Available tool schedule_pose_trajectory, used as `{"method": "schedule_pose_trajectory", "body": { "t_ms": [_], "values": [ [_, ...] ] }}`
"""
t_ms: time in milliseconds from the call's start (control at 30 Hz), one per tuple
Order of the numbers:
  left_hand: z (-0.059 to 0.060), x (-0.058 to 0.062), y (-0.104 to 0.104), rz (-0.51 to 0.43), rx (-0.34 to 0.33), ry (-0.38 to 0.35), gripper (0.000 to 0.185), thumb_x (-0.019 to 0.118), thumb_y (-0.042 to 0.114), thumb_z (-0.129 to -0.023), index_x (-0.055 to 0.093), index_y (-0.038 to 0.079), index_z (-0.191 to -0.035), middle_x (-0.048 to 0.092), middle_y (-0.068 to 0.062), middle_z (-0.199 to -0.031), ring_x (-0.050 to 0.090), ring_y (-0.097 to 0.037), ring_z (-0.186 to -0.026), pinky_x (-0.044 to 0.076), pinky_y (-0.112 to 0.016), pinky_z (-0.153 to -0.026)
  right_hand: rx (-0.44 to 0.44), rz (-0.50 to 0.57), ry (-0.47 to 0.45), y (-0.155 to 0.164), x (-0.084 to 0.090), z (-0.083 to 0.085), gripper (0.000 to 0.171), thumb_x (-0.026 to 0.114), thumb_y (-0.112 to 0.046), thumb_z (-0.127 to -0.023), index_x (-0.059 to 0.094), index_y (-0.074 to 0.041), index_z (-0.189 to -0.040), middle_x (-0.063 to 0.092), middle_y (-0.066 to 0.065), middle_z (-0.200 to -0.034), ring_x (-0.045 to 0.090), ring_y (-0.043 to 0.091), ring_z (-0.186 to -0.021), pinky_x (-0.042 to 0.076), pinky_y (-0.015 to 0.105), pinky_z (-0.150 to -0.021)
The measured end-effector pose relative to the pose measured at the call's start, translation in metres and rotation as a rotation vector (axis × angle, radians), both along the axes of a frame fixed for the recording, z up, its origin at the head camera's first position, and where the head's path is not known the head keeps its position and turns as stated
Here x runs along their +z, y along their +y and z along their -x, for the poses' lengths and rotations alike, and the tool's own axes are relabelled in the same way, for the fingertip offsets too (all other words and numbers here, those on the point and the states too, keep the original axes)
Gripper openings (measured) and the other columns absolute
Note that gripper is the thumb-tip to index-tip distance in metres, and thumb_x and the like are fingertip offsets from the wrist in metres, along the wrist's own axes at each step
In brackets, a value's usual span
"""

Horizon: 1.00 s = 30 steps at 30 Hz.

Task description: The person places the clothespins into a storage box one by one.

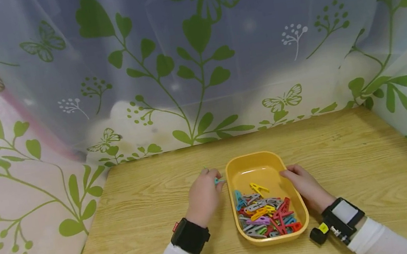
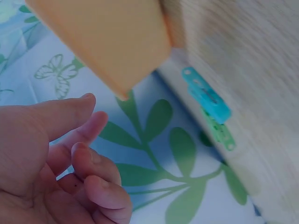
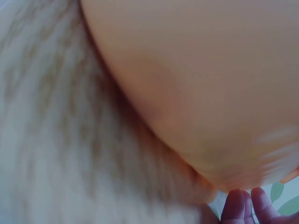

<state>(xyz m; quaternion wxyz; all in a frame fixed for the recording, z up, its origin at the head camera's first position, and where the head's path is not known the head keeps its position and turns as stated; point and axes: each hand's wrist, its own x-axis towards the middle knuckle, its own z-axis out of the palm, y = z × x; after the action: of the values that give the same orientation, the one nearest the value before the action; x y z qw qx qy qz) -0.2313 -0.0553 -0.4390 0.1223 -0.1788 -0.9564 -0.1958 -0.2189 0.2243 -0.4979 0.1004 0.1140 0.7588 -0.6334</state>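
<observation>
My left hand (image 1: 204, 196) is just left of a yellow plastic tray (image 1: 242, 237), its fingers loosely bent with nothing between them in the left wrist view. Close by the fingertips lies a teal clothespin (image 2: 208, 95), partly covered by the hand in the head view. Beyond it on the table is a green clothespin (image 2: 219, 130). The right hand (image 1: 306, 184) holds the tray's right side, thumb at the rim and other fingers outside. A heap of colored clothespins (image 1: 260, 214) fills the tray's near half; a yellow clothespin (image 1: 258, 188) lies at the heap's far edge.
The tray stands on a wood-grain table (image 1: 151, 198). A curtain (image 1: 167, 106) printed with leaves and butterflies hangs along the table's back edge and both sides. Black bands with devices (image 1: 191, 237) are strapped round both wrists.
</observation>
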Motion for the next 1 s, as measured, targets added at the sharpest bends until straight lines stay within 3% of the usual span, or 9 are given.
{"method": "schedule_pose_trajectory", "body": {
  "t_ms": [367, 567, 800, 1000],
  "values": [
    [0.021, -0.019, -0.005, 0.066, 0.025, -0.087, 0.013, 0.076, 0.014, -0.094, 0.073, 0.007, -0.104, 0.065, -0.007, -0.101, 0.068, -0.020, -0.082, 0.056, -0.032, -0.068, -0.002, -0.014, -0.001, 0.000, 0.000, 0.000, 0.059, 0.047, -0.041, -0.108, 0.036, 0.003, -0.145, 0.050, 0.024, -0.138, 0.057, 0.025, -0.112, 0.053, 0.026, -0.087],
    [0.030, -0.026, -0.002, 0.121, 0.010, -0.091, 0.013, 0.076, 0.013, -0.094, 0.074, 0.008, -0.106, 0.065, -0.010, -0.101, 0.069, -0.023, -0.086, 0.057, -0.033, -0.070, -0.014, -0.009, -0.003, 0.000, 0.000, 0.002, 0.060, 0.049, -0.040, -0.107, 0.037, 0.004, -0.145, 0.053, 0.023, -0.133, 0.060, 0.022, -0.107, 0.054, 0.026, -0.083],
    [0.037, -0.032, -0.001, 0.173, 0.003, -0.109, 0.015, 0.075, 0.011, -0.094, 0.075, 0.008, -0.108, 0.068, -0.013, -0.109, 0.072, -0.031, -0.104, 0.060, -0.037, -0.079, -0.010, -0.027, -0.016, 0.000, 0.001, 0.002, 0.061, 0.047, -0.042, -0.107, 0.036, 0.003, -0.147, 0.051, 0.023, -0.137, 0.058, 0.025, -0.113, 0.054, 0.028, -0.087],
    [0.041, -0.037, -0.001, 0.194, 0.009, -0.115, 0.014, 0.077, 0.010, -0.092, 0.075, 0.008, -0.106, 0.068, -0.011, -0.105, 0.072, -0.029, -0.098, 0.060, -0.038, -0.078, -0.008, -0.023, -0.011, 0.000, 0.001, 0.001, 0.060, 0.047, -0.040, -0.108, 0.035, 0.004, -0.147, 0.050, 0.024, -0.137, 0.058, 0.027, -0.113, 0.054, 0.028, -0.089]
  ]
}}
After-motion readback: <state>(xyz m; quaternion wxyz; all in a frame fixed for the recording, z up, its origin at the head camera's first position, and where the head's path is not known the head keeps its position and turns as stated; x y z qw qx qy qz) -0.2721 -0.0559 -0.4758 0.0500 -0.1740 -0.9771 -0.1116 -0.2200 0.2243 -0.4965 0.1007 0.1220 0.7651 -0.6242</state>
